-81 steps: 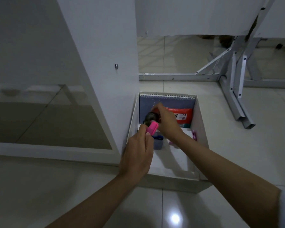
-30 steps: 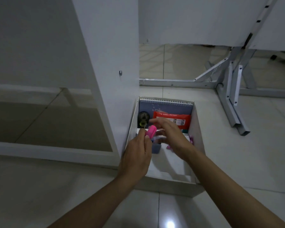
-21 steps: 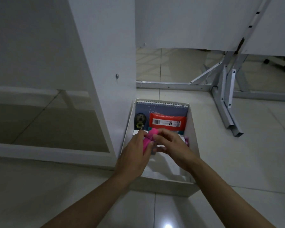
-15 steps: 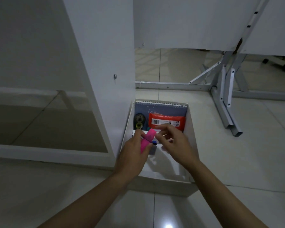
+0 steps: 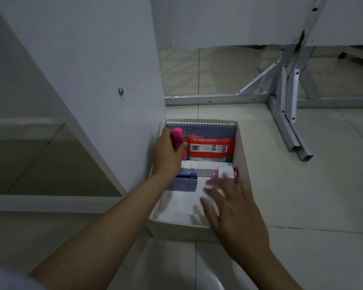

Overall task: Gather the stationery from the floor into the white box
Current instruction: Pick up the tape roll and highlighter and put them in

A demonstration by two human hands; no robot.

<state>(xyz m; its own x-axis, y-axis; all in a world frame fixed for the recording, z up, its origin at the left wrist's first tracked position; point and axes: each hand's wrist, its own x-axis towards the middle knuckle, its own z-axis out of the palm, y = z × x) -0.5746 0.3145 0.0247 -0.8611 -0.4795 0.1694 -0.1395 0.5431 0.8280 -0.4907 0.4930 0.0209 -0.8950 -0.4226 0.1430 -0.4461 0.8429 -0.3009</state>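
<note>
Two hands work over the box [image 5: 242,155] — our left hand [image 5: 168,154] grips the pink marker [image 5: 179,139], upright at the far-left corner beside the red pack [image 5: 210,147]; our right hand [image 5: 232,208], blurred, spreads empty near the front. The pack's label is too small to read.

The box [image 5: 242,155] is set on the floor [image 5: 302,195], against a panel [image 5: 105,80] on its left. Within it, a notebook [image 5: 208,130] is stood at the far wall, a packet [image 5: 210,147] leant before it.
</note>
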